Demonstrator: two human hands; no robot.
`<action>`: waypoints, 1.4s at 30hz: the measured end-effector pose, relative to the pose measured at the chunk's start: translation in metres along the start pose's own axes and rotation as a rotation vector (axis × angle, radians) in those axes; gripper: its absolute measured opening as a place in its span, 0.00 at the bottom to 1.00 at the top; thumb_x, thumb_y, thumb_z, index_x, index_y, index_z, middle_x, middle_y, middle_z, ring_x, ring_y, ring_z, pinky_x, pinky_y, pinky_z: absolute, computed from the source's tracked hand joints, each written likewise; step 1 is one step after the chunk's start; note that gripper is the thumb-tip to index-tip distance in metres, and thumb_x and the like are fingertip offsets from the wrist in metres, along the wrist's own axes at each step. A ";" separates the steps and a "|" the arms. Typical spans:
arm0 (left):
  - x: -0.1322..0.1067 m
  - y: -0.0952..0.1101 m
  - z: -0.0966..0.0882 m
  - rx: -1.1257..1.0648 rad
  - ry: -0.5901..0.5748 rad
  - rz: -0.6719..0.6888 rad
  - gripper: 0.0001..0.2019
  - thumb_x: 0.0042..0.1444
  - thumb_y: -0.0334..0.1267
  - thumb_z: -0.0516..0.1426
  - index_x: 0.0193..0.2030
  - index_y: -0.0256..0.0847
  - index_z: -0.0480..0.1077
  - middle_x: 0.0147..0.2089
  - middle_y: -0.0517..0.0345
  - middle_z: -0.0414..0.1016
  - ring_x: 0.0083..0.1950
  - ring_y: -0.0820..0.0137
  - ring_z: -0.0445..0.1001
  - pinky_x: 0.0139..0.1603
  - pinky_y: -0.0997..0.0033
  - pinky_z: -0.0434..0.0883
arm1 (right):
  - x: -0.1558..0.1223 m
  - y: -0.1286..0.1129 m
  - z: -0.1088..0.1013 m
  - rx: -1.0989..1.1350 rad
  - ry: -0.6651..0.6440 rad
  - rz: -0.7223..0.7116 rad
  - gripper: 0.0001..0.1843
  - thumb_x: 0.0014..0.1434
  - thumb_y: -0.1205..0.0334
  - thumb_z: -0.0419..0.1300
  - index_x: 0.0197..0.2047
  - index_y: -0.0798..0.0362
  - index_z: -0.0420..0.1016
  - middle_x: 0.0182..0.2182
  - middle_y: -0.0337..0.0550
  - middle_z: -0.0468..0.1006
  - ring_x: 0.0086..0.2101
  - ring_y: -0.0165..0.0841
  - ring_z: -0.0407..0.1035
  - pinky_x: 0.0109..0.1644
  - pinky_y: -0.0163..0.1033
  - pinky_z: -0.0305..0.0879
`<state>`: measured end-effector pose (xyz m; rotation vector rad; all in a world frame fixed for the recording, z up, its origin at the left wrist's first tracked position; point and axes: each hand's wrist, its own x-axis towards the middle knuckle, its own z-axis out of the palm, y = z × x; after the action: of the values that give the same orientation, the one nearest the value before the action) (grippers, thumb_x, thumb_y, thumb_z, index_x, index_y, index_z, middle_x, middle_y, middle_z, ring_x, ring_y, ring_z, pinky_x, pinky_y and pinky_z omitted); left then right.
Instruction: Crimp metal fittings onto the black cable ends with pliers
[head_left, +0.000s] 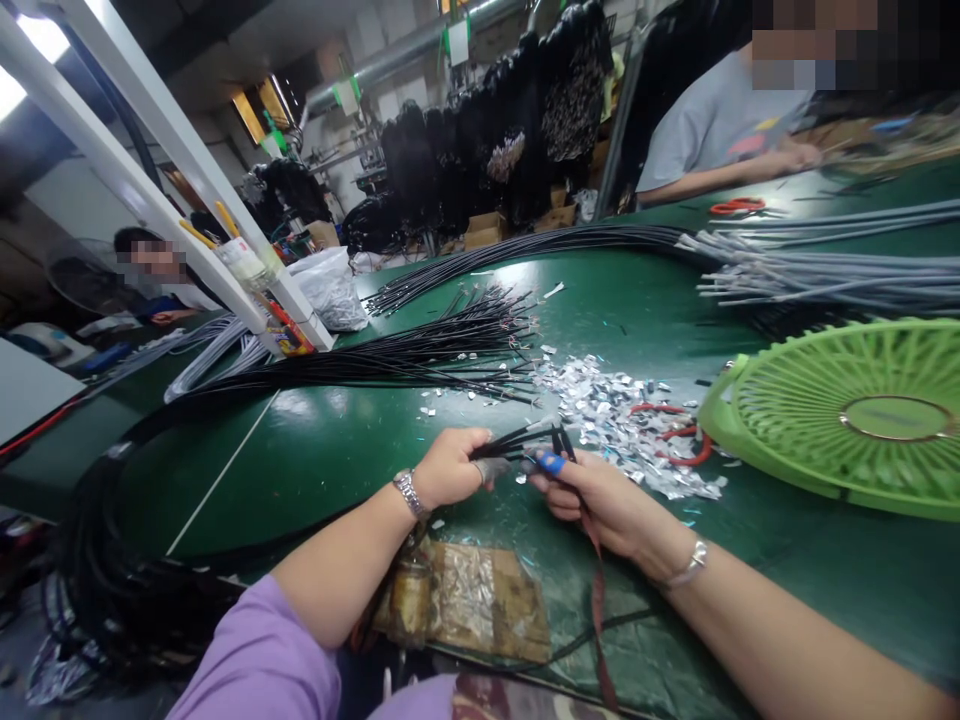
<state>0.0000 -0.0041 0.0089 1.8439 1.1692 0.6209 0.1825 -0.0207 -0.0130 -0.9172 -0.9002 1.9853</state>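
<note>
In the head view, the left hand [452, 467] held a few black cable ends [517, 437] above the tabletop [352, 445], pointed toward the right hand [600, 495], presumably so that both hands could reach the tips. A larger black cable bundle [420, 350] lay beyond, its stripped ends facing the foil scraps [607, 405]; this layout probably kept single cables within easy reach. Red handles [697, 452] lay at the edge of the scraps, just beside a green fan [892, 418]. The left grip was closed around the cable ends, with no visible gap. The right grip was pinched, thumb against curled fingers, on a slim black piece [565, 442] whose nature could not be determined; a reddish strap [598, 610] hung below that hand, its attachment unclear.
</note>
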 end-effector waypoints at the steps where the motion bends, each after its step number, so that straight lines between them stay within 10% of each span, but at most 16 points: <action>1: 0.000 0.000 0.000 0.020 -0.003 0.006 0.05 0.49 0.34 0.55 0.25 0.37 0.66 0.19 0.64 0.66 0.21 0.77 0.62 0.25 0.78 0.59 | 0.000 0.000 0.000 -0.017 -0.015 0.007 0.23 0.37 0.47 0.70 0.24 0.54 0.65 0.17 0.31 0.62 0.15 0.18 0.40 0.17 0.29 0.35; 6: -0.001 0.001 0.001 0.128 0.012 0.048 0.07 0.48 0.34 0.56 0.22 0.36 0.65 0.19 0.63 0.67 0.22 0.77 0.63 0.25 0.78 0.58 | 0.001 0.001 -0.001 -0.528 0.128 -0.249 0.15 0.43 0.51 0.63 0.21 0.51 0.64 0.17 0.35 0.64 0.17 0.26 0.51 0.21 0.33 0.47; 12: 0.003 0.003 0.004 -0.229 -0.087 -0.249 0.11 0.47 0.42 0.60 0.29 0.36 0.66 0.16 0.66 0.65 0.14 0.81 0.57 0.16 0.80 0.54 | 0.000 -0.002 -0.006 -1.194 0.355 -0.682 0.06 0.43 0.68 0.53 0.20 0.48 0.60 0.20 0.40 0.67 0.24 0.34 0.60 0.28 0.38 0.53; 22: 0.003 0.007 0.001 -0.387 -0.090 -0.279 0.20 0.40 0.50 0.64 0.27 0.35 0.65 0.15 0.66 0.66 0.13 0.83 0.57 0.14 0.82 0.52 | -0.003 -0.007 -0.004 -0.811 0.250 -0.560 0.13 0.51 0.48 0.58 0.26 0.49 0.68 0.19 0.37 0.67 0.22 0.32 0.58 0.26 0.37 0.55; 29: 0.003 0.002 0.001 -0.366 -0.145 -0.224 0.20 0.40 0.50 0.64 0.28 0.34 0.67 0.16 0.65 0.66 0.14 0.82 0.59 0.15 0.81 0.56 | 0.001 0.008 0.004 -0.415 0.139 -0.205 0.18 0.44 0.46 0.64 0.25 0.51 0.66 0.16 0.32 0.61 0.17 0.25 0.48 0.19 0.32 0.43; 42: 0.004 -0.002 0.000 -0.327 -0.077 -0.198 0.19 0.42 0.51 0.62 0.29 0.35 0.66 0.16 0.65 0.66 0.14 0.81 0.58 0.15 0.80 0.55 | -0.004 0.001 -0.001 -0.838 0.254 -0.565 0.11 0.50 0.52 0.58 0.24 0.50 0.70 0.18 0.37 0.65 0.22 0.31 0.56 0.26 0.37 0.54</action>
<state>0.0007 0.0002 0.0075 1.4454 1.1096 0.5844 0.1851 -0.0239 -0.0136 -1.1491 -1.6603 0.9629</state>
